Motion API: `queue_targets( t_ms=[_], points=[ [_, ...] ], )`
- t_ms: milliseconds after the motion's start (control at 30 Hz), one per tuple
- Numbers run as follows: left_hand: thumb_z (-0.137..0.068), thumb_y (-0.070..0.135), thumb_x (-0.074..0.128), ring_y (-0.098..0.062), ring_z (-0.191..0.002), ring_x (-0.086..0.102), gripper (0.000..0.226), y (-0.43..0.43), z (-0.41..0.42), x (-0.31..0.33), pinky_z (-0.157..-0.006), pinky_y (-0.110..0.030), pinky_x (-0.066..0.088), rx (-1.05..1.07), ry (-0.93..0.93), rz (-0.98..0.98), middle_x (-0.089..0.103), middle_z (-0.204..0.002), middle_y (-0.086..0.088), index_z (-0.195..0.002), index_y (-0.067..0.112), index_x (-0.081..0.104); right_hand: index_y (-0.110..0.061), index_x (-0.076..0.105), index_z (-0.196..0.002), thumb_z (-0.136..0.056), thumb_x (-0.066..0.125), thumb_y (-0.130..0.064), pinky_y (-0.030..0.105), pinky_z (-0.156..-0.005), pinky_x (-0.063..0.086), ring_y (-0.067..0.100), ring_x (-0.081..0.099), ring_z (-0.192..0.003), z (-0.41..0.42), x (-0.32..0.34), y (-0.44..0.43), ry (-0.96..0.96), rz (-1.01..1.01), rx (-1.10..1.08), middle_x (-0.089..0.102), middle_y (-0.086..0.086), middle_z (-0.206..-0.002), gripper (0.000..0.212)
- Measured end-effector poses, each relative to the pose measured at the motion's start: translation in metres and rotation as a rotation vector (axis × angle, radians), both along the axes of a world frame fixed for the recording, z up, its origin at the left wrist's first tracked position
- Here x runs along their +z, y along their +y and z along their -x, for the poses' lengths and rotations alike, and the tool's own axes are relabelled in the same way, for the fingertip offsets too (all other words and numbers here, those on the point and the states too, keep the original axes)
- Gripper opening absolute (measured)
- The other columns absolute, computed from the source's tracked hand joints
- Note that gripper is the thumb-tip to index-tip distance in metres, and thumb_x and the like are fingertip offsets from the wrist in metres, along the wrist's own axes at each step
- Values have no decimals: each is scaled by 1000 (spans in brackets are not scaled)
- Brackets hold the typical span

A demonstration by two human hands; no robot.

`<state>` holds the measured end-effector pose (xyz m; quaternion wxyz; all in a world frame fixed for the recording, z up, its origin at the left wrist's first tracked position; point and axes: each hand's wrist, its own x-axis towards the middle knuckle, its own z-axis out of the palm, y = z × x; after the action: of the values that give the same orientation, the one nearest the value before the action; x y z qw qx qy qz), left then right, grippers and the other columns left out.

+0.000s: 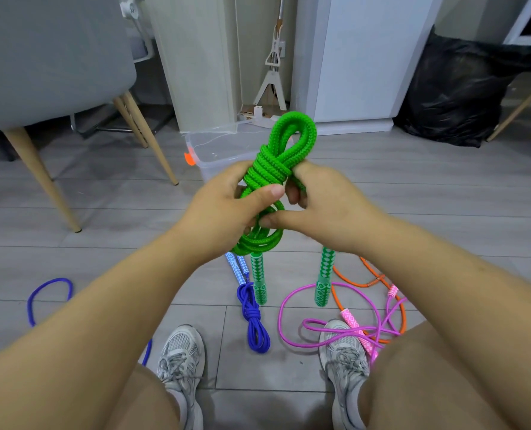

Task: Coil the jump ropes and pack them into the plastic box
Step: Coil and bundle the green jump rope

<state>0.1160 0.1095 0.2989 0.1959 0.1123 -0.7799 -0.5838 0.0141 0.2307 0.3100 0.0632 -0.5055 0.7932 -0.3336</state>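
While left hand [223, 212] grips, green rope [276, 162] within

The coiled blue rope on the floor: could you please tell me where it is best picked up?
Probably pinch the blue rope at its wrapped middle, from above: it lies flat on the floor, and the wrap gathers the strands there.

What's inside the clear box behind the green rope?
Nothing shows in the part of the box you can see. The green rope and the left hand cover its near right side, so what is in that part is hidden.
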Motion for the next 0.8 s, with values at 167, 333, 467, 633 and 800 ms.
queue_targets(
  t_ms=[167,333,467,633,800],
  points=[
    [-82,30,68,-10,-43,41,12,-6,4,-4,-51,-27,36,128,20,39,51,-51,13,-87,33,57,-20,58,-85,-81,70,-29,22,-54,43,5,49,-50,10,7,14,-192,-15,29,53,-6,-61,16],
    [-75,38,63,-10,-43,38,16,-14,2,-3,-51,-26,33,168,64,34,49,-52,14,-89,36,57,-11,51,-65,-87,61,-30,25,-57,36,6,41,-53,26,2,34,-254,-86,19,44,-5,-55,31],
    [-76,39,63,-10,-43,39,12,-21,0,-3,-53,-29,35,227,90,53,48,-51,14,-86,37,57,-16,51,-69,-85,60,-40,36,-66,40,14,44,-61,37,-4,45,-138,-248,-13,46,2,-63,30],
    [-83,35,65,-4,-50,44,11,-24,-1,-6,-60,-31,37,237,70,123,52,-59,14,-87,41,57,-27,46,-71,-92,49,-41,31,-58,44,21,61,-58,37,-5,50,-77,-373,-73,53,-4,-61,25],
    [-88,30,63,-1,-51,46,12,-25,-1,-4,-61,-31,37,264,51,147,52,-57,18,-86,40,56,-17,46,-79,-96,44,-20,23,-35,45,26,62,-45,32,5,49,-761,65,-86,63,15,-80,17]
  ],
)
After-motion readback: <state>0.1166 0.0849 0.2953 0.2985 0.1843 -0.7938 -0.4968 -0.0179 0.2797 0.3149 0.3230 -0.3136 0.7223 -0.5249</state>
